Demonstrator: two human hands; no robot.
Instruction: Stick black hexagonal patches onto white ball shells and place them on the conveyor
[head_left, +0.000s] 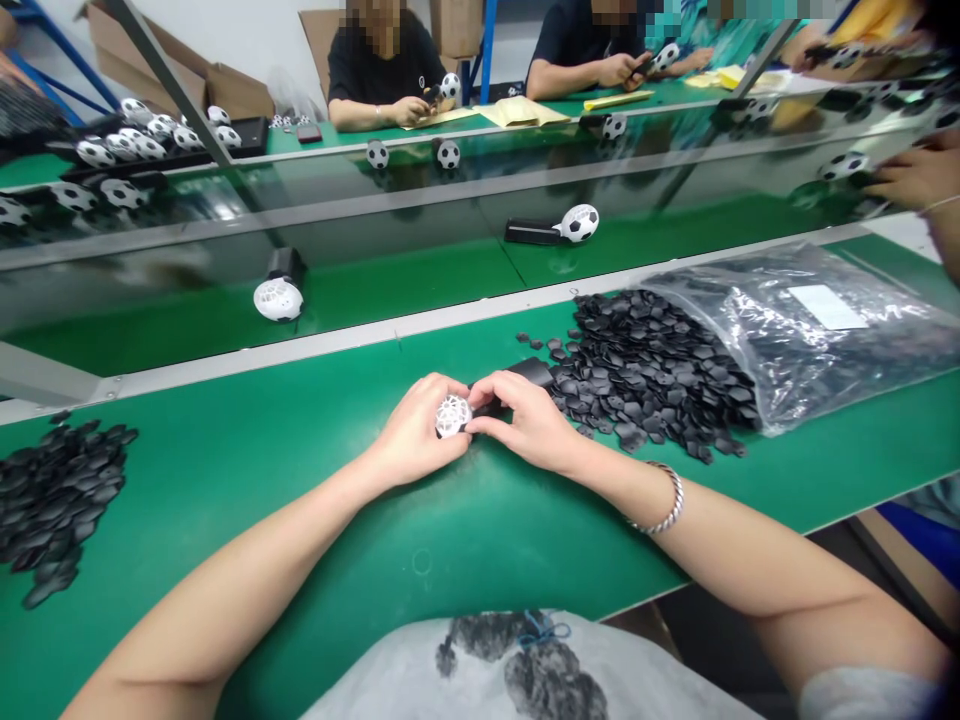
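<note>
— White lattice ball (453, 415), where is it?
— Low over the green surface (300, 470), clamped between both hands. The left hand (415, 432) has its grip closed round the ball's near side; the right hand (527, 418) has its grip pinched on the ball's black handle (517, 385).
— What lies nearby?
— A heap of black pieces (645, 370) just beside the right hand, spilling from a clear bag (810, 330). Another black pile (52, 500) sits far left. Finished pieces (577, 223) ride the belt beyond
</note>
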